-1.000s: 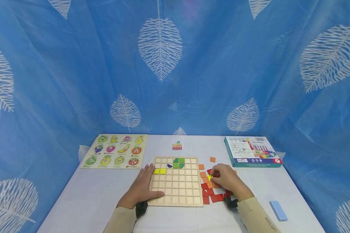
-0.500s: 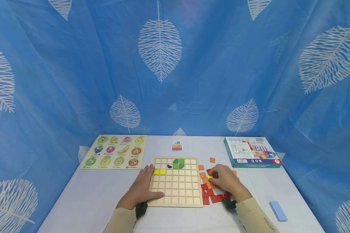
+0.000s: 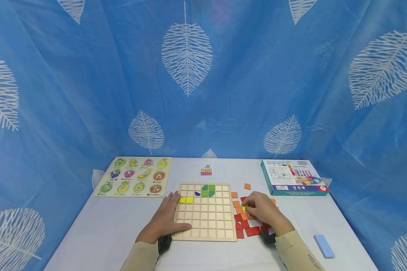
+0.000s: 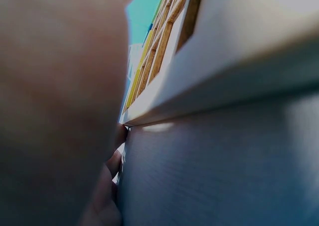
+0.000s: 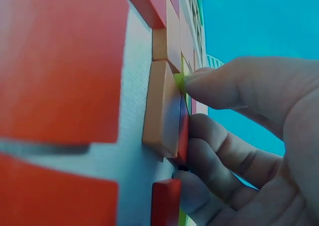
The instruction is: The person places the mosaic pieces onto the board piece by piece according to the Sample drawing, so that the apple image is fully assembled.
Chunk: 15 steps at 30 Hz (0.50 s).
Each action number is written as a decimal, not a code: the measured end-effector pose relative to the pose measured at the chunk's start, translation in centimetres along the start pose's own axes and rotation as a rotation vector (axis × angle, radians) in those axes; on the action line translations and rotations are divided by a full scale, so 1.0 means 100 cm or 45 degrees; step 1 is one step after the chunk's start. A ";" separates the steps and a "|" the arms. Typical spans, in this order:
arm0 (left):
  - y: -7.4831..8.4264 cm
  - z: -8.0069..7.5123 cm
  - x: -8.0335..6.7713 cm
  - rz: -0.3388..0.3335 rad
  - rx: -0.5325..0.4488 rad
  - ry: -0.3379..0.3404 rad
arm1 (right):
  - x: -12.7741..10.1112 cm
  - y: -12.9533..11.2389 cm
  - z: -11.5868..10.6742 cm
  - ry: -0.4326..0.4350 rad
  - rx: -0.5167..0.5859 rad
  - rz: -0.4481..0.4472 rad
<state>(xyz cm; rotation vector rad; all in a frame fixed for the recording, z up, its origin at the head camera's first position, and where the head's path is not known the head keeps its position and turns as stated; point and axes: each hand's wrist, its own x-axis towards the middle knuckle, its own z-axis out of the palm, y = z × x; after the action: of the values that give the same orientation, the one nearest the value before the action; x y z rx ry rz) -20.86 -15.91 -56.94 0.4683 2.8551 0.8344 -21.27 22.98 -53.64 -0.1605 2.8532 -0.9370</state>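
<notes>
A wooden grid board (image 3: 203, 222) lies on the table. In its cells sit two yellow square tiles (image 3: 185, 200), a leaf shape of green tiles (image 3: 208, 191) and a dark blue half-round piece (image 3: 198, 194). My left hand (image 3: 162, 218) rests along the board's left edge, fingers straight, thumb over its lower corner. To the right of the board my right hand (image 3: 262, 207) pinches a yellow tile (image 3: 244, 208) between thumb and forefinger among loose tiles. In the right wrist view the thumb is at the edge of that yellow tile (image 5: 179, 82), beside an orange tile (image 5: 162, 109).
Red tiles (image 3: 240, 233) and orange tiles (image 3: 234, 195) are scattered right of the board. A small picture card (image 3: 207, 169) lies behind it. A fruit puzzle board (image 3: 132, 177) is at back left, a boxed set (image 3: 295, 177) at back right, a blue block (image 3: 323, 246) at front right.
My right hand stays at the yellow tile, its fingertips shifting only slightly. The left hand and the board keep their places.
</notes>
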 end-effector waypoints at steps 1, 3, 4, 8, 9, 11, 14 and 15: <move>0.000 0.000 0.000 -0.004 0.002 -0.003 | 0.000 0.000 0.000 -0.002 -0.001 0.006; 0.000 0.000 0.000 -0.011 0.002 -0.003 | 0.000 0.001 -0.001 -0.004 -0.010 0.010; 0.000 0.000 0.000 -0.012 0.002 -0.002 | 0.001 0.001 -0.001 -0.005 -0.014 0.015; 0.001 0.000 0.001 -0.016 -0.007 0.001 | 0.002 0.003 -0.003 0.004 -0.031 0.040; 0.001 0.000 0.001 -0.019 -0.008 0.000 | 0.002 0.003 -0.003 0.006 -0.031 0.049; 0.002 0.000 0.001 -0.018 -0.019 0.002 | 0.002 0.004 -0.003 0.011 -0.039 0.045; 0.002 0.000 0.000 -0.013 -0.025 0.008 | 0.003 0.005 -0.002 0.016 -0.058 0.022; 0.002 0.000 0.000 -0.012 -0.024 0.009 | 0.003 0.005 -0.001 0.017 -0.063 0.018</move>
<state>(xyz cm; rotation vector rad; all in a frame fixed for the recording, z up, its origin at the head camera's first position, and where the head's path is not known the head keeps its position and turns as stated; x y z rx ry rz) -20.83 -15.73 -56.80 0.4504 2.8510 0.8629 -21.58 23.46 -53.87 -0.1398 2.8875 -0.8690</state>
